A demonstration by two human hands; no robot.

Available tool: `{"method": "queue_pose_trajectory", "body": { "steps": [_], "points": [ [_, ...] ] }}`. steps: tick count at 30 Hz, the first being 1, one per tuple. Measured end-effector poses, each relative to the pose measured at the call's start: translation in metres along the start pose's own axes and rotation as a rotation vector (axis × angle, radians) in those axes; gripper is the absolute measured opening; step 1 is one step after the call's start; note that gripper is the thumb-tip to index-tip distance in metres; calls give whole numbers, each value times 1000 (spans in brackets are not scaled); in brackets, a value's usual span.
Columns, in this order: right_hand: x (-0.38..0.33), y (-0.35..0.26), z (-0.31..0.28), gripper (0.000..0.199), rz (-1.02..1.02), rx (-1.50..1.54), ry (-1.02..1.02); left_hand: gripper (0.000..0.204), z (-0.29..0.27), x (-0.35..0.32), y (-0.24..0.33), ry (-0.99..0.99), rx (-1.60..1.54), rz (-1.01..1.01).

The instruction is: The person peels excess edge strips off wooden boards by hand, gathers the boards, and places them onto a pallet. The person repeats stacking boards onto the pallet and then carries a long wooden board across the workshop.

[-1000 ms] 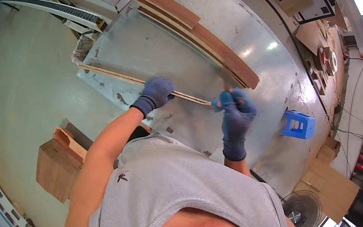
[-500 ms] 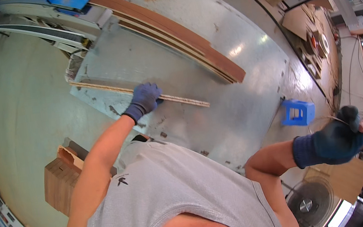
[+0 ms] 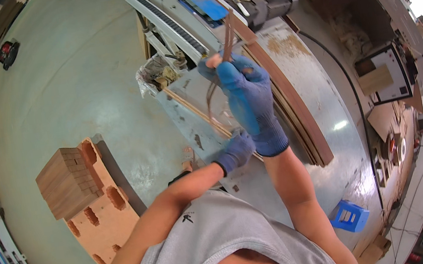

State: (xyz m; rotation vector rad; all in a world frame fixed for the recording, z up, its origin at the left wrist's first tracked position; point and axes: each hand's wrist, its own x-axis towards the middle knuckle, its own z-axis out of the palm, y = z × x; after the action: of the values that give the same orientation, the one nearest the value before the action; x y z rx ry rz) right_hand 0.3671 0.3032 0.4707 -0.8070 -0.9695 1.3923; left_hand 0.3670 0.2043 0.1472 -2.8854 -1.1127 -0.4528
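Note:
My left hand (image 3: 236, 151), in a blue-grey glove, is closed on a pair of narrow boards (image 3: 193, 109) lying along the near left edge of the metal table (image 3: 341, 130). Raised above the table, my right hand (image 3: 254, 96), gloved in blue, is closed around thin brown flexible strips (image 3: 229, 32). Their ends stick up past its fingers, and a thin loop hangs beside the glove. Bare fingertips poke out of the right glove. Behind that hand, long brown boards (image 3: 301, 114) lie stacked across the table, partly hidden by my forearm.
A machine with a blue part (image 3: 204, 2) stands beyond the table, with a lined waste bin (image 3: 152, 75) at the table's far left corner. On the floor to the left are stacked wood blocks (image 3: 67, 182) on a panel with cutouts (image 3: 100, 223). A blue stool (image 3: 350, 215) stands at right.
My right hand has swung from the far right to above the table, bringing the thin strips. My left hand keeps its grip on the narrow boards. The view has turned leftward.

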Motion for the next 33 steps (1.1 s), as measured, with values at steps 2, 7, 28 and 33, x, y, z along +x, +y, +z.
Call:
{"method": "queue_pose_trajectory", "body": {
  "steps": [2,7,28,33],
  "points": [
    [31,10,53,16,-75,61,-58,25,30,-28,7,-113,-551,-229],
    [145,114,83,24,-314,-233,-68,45,-80,5,-24,9,-1663,-723],
    [-150,76,-154,69,263,-1675,-81,24,-104,61,-101,-641,-609,182],
    [-192,53,-177,78,-48,-1904,146,41,-148,133,-67,-650,-836,269]
  ]
}}
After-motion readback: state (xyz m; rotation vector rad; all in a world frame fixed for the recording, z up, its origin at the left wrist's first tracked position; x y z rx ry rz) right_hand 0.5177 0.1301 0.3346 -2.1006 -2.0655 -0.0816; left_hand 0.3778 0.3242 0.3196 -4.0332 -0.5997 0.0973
